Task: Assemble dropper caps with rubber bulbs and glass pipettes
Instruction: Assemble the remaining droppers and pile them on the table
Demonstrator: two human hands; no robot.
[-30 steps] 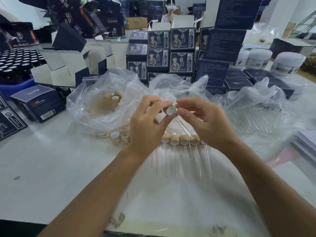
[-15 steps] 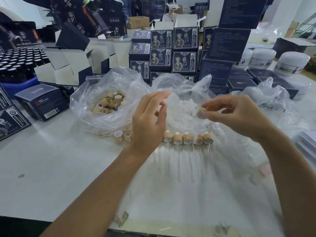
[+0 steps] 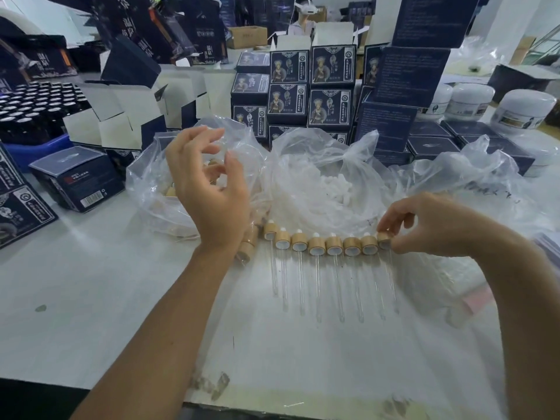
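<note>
- My right hand [image 3: 436, 225] pinches the wooden cap of a finished dropper [image 3: 384, 240] at the right end of the row, fingers [image 3: 394, 221] curled onto it; its glass tube lies flat on the counter [image 3: 91, 313], pointing toward me.
- That dropper sits just beside the row of droppers [image 3: 318, 247] already laid out, caps side by side and touching, white bulbs facing away, tubes running parallel.
- My left hand [image 3: 209, 189] hangs above the counter with loose, half-bent fingers, holding nothing that I can see.
- Behind it a clear bag of wooden caps [image 3: 157, 189] lies open; the hand hides most of what is inside.
- The middle bag of white bulbs [image 3: 327, 183] stands open just behind the row.
- A third bag [image 3: 472, 189] sits to the right; I think it holds glass tubes, but the plastic blurs them.
- Dark blue boxes [image 3: 309, 86] are stacked behind the bags.
</note>
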